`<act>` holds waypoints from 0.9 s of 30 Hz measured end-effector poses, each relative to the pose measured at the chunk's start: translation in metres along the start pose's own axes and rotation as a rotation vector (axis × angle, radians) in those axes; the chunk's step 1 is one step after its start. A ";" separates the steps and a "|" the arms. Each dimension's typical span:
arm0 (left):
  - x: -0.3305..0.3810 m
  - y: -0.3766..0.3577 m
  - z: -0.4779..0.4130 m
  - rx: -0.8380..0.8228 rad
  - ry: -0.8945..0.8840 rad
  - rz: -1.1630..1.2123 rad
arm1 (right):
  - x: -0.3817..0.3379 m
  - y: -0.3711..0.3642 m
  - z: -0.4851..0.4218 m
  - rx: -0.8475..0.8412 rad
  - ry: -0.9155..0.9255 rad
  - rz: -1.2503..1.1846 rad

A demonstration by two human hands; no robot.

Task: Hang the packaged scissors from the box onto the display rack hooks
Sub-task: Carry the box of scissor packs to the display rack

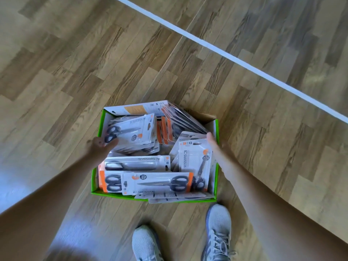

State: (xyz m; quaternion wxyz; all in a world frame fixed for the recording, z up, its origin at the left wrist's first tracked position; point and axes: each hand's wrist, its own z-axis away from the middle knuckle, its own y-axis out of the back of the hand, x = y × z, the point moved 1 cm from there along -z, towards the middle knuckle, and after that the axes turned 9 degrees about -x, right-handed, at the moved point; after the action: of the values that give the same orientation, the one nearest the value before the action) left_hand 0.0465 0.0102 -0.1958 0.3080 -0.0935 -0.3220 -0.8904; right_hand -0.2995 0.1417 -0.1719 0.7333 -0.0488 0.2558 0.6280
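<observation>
The green box (pixel 113 195) of packaged scissors (pixel 160 182) sits on the wood floor (pixel 75 72). The left hand (pixel 101 146) is at its left rim, blurred fingers touching the top pack (pixel 131 132), grip unclear. The right hand (pixel 213 143) rests straight-fingered against the right wall.

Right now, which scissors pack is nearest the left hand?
The top pack of the far-left stack: its black handles sit at the left hand's fingertips; the others lie further right or closer to the person.
</observation>
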 end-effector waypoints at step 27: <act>-0.047 -0.007 -0.053 -0.100 0.087 0.271 | 0.048 -0.009 -0.062 -0.019 0.050 -0.222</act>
State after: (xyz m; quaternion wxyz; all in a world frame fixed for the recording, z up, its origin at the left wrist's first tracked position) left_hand 0.0807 0.0040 -0.2578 0.4340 -0.1126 -0.2479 -0.8588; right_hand -0.3066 0.1584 -0.2483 0.7912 -0.0994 0.2608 0.5441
